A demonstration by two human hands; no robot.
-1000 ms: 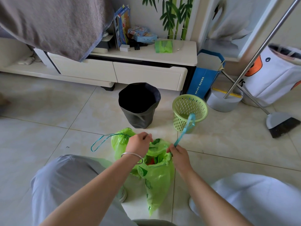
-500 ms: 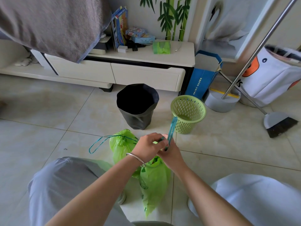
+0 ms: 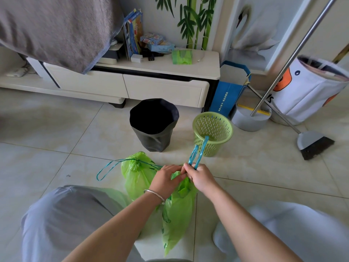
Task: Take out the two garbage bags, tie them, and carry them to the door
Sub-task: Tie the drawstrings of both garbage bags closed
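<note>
Two green garbage bags lie on the tiled floor between my knees. The left bag [image 3: 135, 173] has its neck gathered, and its blue drawstring [image 3: 105, 168] trails out in a loop to the left. The right bag [image 3: 177, 210] hangs below my hands. My left hand [image 3: 166, 178] grips the bunched neck of this bag. My right hand [image 3: 200, 176] pinches its blue drawstring loop [image 3: 198, 152], which stands up toward the green basket. The knot area is hidden by my fingers.
A black-lined bin [image 3: 154, 123] and a green slotted basket [image 3: 212, 132] stand on the floor ahead. Behind them is a low white cabinet [image 3: 151, 87]. A broom [image 3: 313, 143], dustpan [image 3: 251, 118] and a white printed bag [image 3: 306, 87] are at the right.
The right bag's mouth, open a second ago, is now drawn closed. My hands came together at its neck, and the blue drawstring loop now stands upright from my right hand.
</note>
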